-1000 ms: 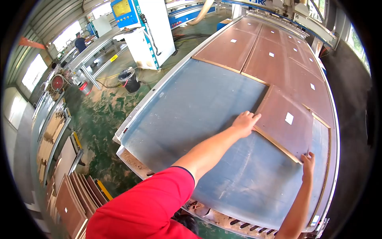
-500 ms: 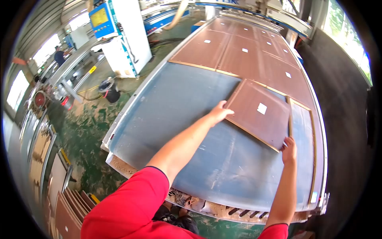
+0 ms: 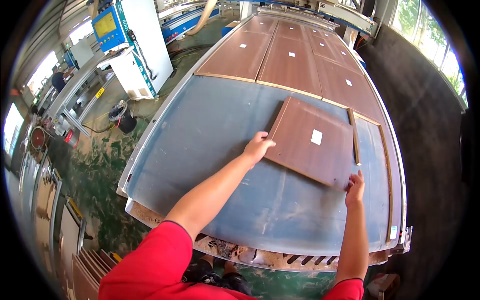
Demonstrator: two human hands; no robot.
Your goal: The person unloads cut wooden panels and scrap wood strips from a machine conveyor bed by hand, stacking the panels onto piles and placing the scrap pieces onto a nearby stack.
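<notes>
A brown rectangular wood panel (image 3: 300, 156) with a white label is held at a slant over the grey-blue machine bed (image 3: 200, 135). My left hand (image 3: 258, 148) grips its left near corner, thumb on top. At the right near corner, my right hand (image 3: 355, 188) has its fingers closed on the edge. The panel's underside is hidden, so I cannot tell whether part of it touches the bed. Beyond it lie several labelled brown panels (image 3: 290, 72). Just right of the held panel is a narrow offcut strip (image 3: 356, 142).
A thin border strip (image 3: 388, 185) runs along the bed's right side. A control cabinet (image 3: 137, 50) and a black bucket (image 3: 123, 118) stand left. The machine gantry (image 3: 345, 15) crosses the far end. Panels (image 3: 90, 272) lean at lower left. Another person (image 3: 59, 80) is far left.
Both hands have drawn the panel toward me and slightly left, away from the far panels. The offcut strip beside it shows more fully. The camera view has shifted a little.
</notes>
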